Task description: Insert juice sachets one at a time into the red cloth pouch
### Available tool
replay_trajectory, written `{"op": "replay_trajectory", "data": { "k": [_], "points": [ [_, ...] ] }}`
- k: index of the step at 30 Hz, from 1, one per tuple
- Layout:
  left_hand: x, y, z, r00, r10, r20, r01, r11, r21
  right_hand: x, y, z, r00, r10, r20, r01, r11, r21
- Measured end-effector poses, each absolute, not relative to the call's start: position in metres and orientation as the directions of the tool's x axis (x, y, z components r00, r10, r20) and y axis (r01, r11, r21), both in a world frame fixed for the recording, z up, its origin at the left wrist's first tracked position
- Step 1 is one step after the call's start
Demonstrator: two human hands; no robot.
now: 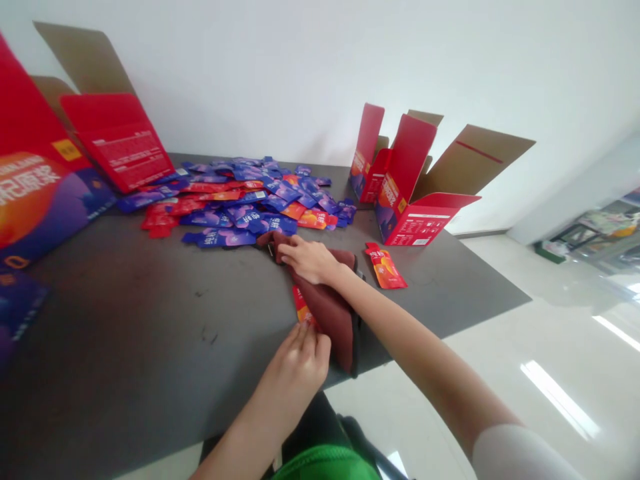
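My left hand [300, 357] has its fingers closed on the lower end of a red and orange packet [302, 305] near the table's front edge. Partly covering that packet is a brown cloth [336, 320] with a dark edge and a small metal piece at its far corner; whether it is a bag or a loose cloth, I cannot tell. Bent over the cloth's upper part, the fingers of my right hand [311, 261] grip it. Another red packet [386, 268] lies flat to the right of the cloth.
A heap of purple and red packets [240, 200] spreads along the back of the grey table [150, 313]. Open red cartons [423, 223] with raised flaps stand at the back right. Larger open cartons [123, 150] fill the left side. A white wall [260, 80] rises behind.
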State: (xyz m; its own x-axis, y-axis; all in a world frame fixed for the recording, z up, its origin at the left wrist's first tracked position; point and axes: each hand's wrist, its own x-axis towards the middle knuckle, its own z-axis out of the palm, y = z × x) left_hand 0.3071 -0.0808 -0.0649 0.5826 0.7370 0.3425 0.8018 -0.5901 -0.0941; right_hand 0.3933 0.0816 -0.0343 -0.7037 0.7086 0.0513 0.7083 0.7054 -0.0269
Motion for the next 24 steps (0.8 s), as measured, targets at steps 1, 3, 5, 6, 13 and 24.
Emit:
{"op": "replay_trajectory", "data": {
  "k": [1, 3, 5, 6, 13, 24],
  "points": [
    [0.307, -0.081, -0.064, 0.573, 0.750, 0.330, 0.808, -0.584, -0.076, 0.396, 0.081, -0.028, -0.691, 0.718, 0.083, 0.717, 0.696, -0.047],
    [0.307, -0.082, -0.063, 0.571, 0.757, 0.318, 0.807, -0.589, -0.049, 0.406, 0.072, -0.013, -0.671, 0.716, 0.193, 0.706, 0.696, -0.129],
    [0.307, -0.082, -0.065, 0.580, 0.749, 0.320, 0.799, -0.600, -0.043, 0.420, 0.053, 0.001, -0.658, 0.695, 0.289, 0.661, 0.717, -0.222],
    [0.306, -0.082, -0.066, 0.583, 0.746, 0.323, 0.796, -0.604, -0.043, 0.426, 0.042, 0.005, -0.675, 0.679, 0.289, 0.635, 0.734, -0.242],
    [0.306, -0.081, -0.077, 0.612, 0.689, 0.389, 0.785, -0.589, -0.191, 0.429, 0.008, -0.025, -0.834, 0.552, -0.011, 0.551, 0.833, -0.051],
    [0.300, -0.075, -0.051, 0.558, 0.795, 0.237, 0.809, -0.585, 0.060, 0.407, 0.064, -0.020, -0.739, 0.669, 0.082, 0.669, 0.743, -0.035]
  ]
}}
